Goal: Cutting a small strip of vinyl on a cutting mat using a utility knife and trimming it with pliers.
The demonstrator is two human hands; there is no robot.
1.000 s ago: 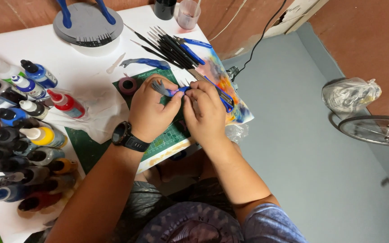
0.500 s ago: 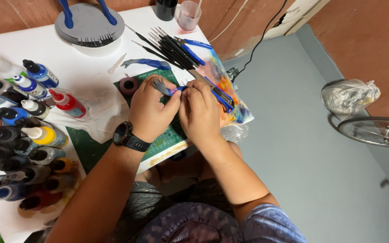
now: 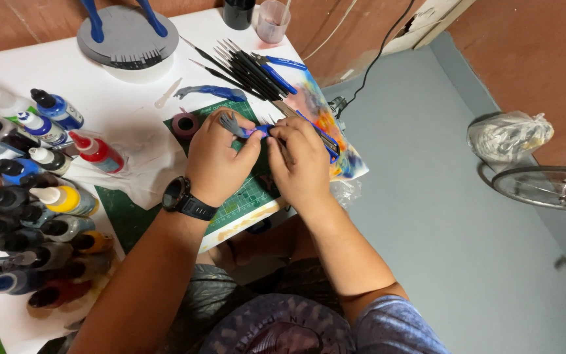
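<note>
Near the middle of the frame, a little above centre, we hold a small blue and grey figure part (image 3: 240, 128) between both hands over the green cutting mat (image 3: 244, 200). Our left hand (image 3: 217, 160), with a black watch (image 3: 181, 198) on its wrist, pinches the piece between thumb and fingertips, and our right hand (image 3: 299, 160) closes its fingertips on the blue end from the right side. The piece lies with its long axis running roughly left to right across the picture, slightly tilted; its grey, fanned end points toward the upper left of the frame and its blue end toward the right, where the two hands meet. How much of it is hidden under our fingers we cannot tell. Just left of the left hand a small roll of purple tape (image 3: 185, 123) sits at the mat's edge, and above it lies another blue figure limb (image 3: 212, 92). Toward the upper centre a row of black-handled brushes (image 3: 247, 65) lies diagonally beside blue-handled pliers (image 3: 282, 65). A round grey stand (image 3: 128, 40) occupies the upper left, and a crowd of paint bottles (image 3: 34, 190) fills the left edge on the white table (image 3: 119, 111).
</note>
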